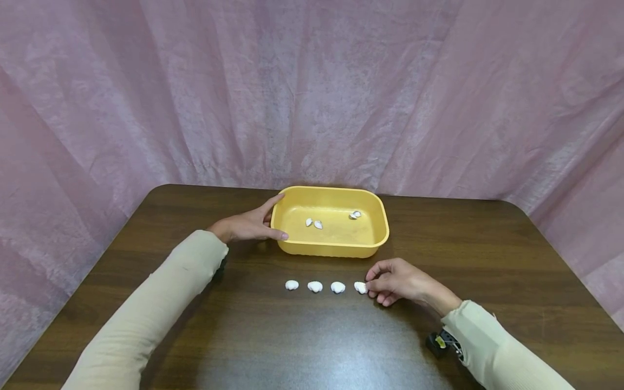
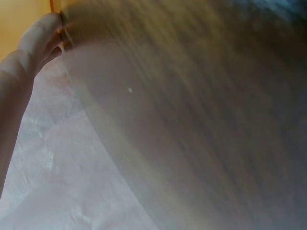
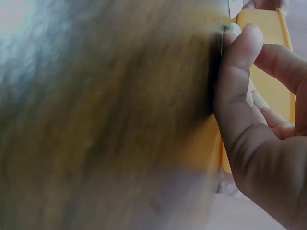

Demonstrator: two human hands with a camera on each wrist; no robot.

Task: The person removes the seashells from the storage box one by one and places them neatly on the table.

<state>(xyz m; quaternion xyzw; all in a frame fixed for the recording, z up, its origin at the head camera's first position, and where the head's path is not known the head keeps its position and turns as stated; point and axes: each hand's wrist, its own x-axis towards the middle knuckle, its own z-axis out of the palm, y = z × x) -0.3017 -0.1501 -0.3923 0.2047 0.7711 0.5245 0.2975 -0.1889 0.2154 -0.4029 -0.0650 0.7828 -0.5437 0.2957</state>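
Note:
A yellow plastic basin (image 1: 331,250) stands near the table's far edge with several small white shells inside, a pair at its left (image 1: 318,225) and a small cluster (image 1: 355,215) at its right. My left hand (image 1: 248,225) grips the basin's left end, thumb at the front of the rim and a finger at the back. In front of the basin, my right hand (image 1: 402,283) pinches a white ribbed seashell (image 1: 360,287) down at the table. Left of it, three similar shells (image 1: 314,286) lie spaced out in a row. The right wrist view shows the thumb (image 3: 240,72) largely covering the shell.
The dark wood-grain table (image 1: 273,346) has rounded far corners. Behind it hangs a pink curtain (image 1: 312,97). A small black device (image 1: 441,342) is strapped at my right wrist, below the light sleeve (image 1: 502,346).

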